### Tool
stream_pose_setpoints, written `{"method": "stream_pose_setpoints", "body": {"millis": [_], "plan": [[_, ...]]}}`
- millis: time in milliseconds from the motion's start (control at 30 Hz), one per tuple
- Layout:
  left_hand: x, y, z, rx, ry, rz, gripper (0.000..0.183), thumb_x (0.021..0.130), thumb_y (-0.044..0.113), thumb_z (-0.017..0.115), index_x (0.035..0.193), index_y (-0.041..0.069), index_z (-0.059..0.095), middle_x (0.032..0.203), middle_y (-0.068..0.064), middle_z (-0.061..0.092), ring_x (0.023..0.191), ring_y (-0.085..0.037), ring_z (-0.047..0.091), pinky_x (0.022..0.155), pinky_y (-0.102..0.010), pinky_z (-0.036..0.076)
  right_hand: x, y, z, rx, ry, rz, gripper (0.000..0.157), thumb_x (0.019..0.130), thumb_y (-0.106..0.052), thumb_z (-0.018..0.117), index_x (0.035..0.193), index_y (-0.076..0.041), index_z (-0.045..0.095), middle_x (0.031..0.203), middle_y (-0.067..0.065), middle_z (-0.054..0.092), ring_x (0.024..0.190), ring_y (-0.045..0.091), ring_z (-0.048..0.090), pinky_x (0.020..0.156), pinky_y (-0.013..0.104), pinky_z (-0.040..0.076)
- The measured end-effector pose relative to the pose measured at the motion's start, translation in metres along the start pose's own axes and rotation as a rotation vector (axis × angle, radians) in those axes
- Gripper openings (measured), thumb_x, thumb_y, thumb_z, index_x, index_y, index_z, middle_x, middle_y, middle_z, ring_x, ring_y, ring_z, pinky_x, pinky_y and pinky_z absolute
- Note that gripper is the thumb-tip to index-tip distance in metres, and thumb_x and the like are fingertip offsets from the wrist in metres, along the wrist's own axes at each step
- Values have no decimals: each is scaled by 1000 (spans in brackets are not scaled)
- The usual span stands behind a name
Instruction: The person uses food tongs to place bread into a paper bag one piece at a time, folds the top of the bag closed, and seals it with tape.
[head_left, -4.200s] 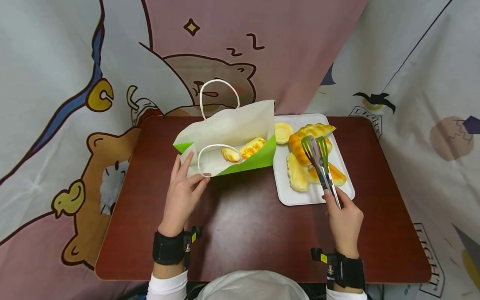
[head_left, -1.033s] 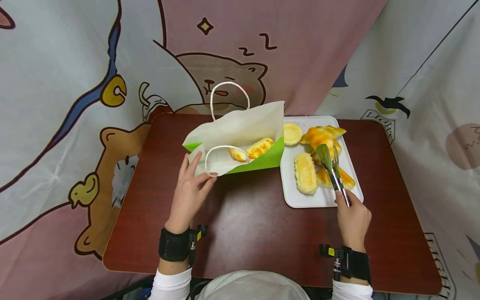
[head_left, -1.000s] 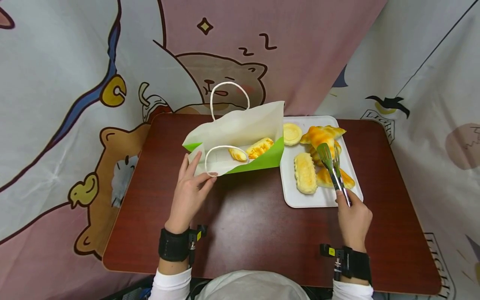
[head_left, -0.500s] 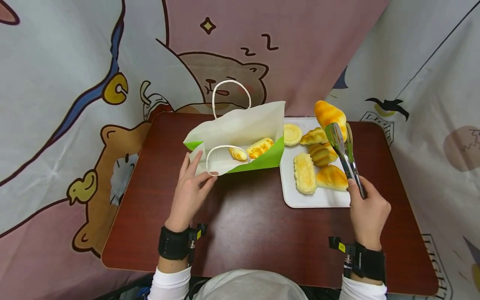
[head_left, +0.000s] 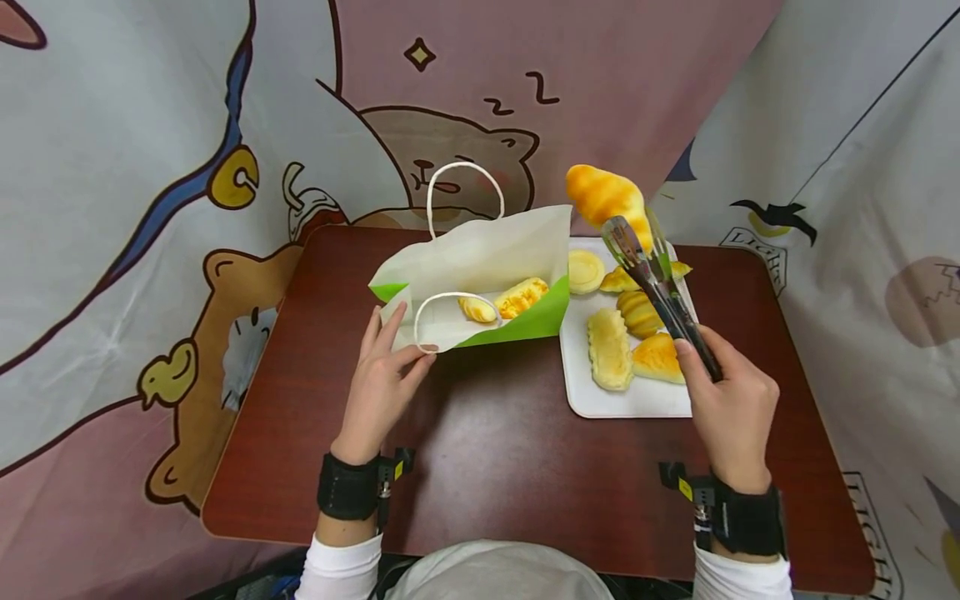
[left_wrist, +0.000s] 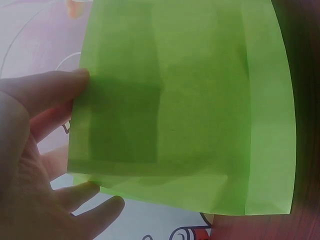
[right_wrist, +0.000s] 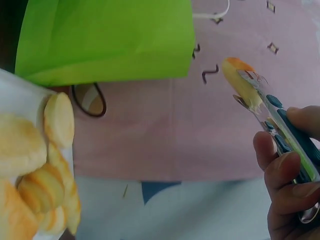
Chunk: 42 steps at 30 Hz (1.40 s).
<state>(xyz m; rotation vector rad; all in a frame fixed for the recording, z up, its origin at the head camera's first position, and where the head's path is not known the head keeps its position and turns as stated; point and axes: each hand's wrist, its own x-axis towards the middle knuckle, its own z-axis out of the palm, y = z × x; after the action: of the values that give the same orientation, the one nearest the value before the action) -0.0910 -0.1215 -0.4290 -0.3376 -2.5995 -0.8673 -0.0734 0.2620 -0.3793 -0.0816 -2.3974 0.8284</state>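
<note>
My right hand grips metal tongs, which pinch a golden bread roll by one end. The roll is raised above the far side of the tray; the right wrist view shows it between the tong tips, against the curtain. My left hand holds the near left rim of a green paper bag between thumb and fingers. The bag stands with its white-lined mouth spread wide, and two breads lie inside. In the left wrist view, the thumb is at the edge of the green side.
A white tray right of the bag holds a round tart, a long pale bread, a ridged bun, a triangular bread and a partly covered braided one. White cord handles rise from the bag.
The tongs have taken hold of the golden roll, lifted it off the pile on the tray and carried it up, then leftward toward the bag. My left hand stays at the bag rim.
</note>
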Motion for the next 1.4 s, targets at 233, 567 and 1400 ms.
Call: {"method": "stream_pose_setpoints", "body": {"millis": [233, 567, 1400], "plan": [[-1, 0, 1, 2, -2, -1, 12, 80, 20, 76, 89, 13, 78, 147, -14, 39, 141, -30, 10, 99, -60, 37, 7, -15, 6, 45, -42, -68, 35, 86, -20, 71, 112, 2, 68, 91, 20, 70, 59, 20, 48, 58, 1, 35], [-2, -1, 1, 2, -2, -4, 11, 81, 21, 76, 89, 13, 78, 147, -13, 39, 140, -32, 11, 100, -60, 36, 14, -21, 23, 39, -116, -244, 34, 81, -14, 75, 107, 6, 69, 85, 21, 71, 55, 22, 54, 47, 29, 43], [-1, -2, -1, -5, 8, -9, 11, 79, 19, 77, 87, 12, 78, 146, -14, 41, 140, -33, 13, 99, -61, 37, 23, -31, 31, 44, -131, -289, 34, 81, -16, 75, 105, 6, 69, 84, 21, 70, 53, 22, 50, 43, 37, 41]]}}
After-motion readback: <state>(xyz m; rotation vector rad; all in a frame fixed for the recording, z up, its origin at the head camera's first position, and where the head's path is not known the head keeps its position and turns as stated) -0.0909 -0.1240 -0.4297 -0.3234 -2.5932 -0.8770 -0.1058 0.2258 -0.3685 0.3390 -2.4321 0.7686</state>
